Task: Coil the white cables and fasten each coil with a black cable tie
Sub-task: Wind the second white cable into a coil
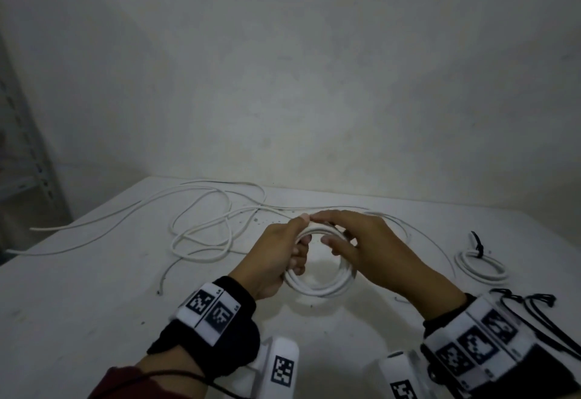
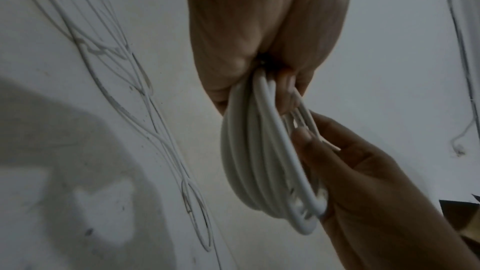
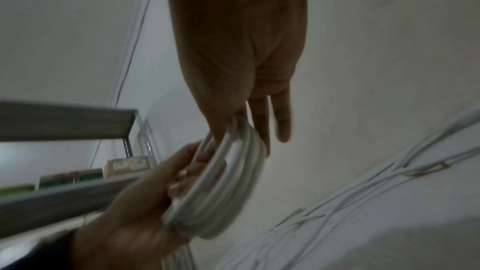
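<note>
While the coil (image 1: 317,285) of white cable is held just above the table (image 1: 94,304), left hand (image 1: 276,260) grips its left side and right hand (image 1: 367,247) pinches the top, probably feeding another loop. Loose cable (image 1: 201,225) lies beyond; a finished tied coil (image 1: 481,265) sits right. Next: grab a black tie (image 1: 531,310). No readable writing.

A plain, pale wall (image 1: 283,68) rose behind a white table (image 1: 94,288), its surface faintly smudged, under dim light. At the left stood a grey metal shelf rack (image 1: 22,153), its shelves (image 3: 64,120) holding blurred boxes.
</note>
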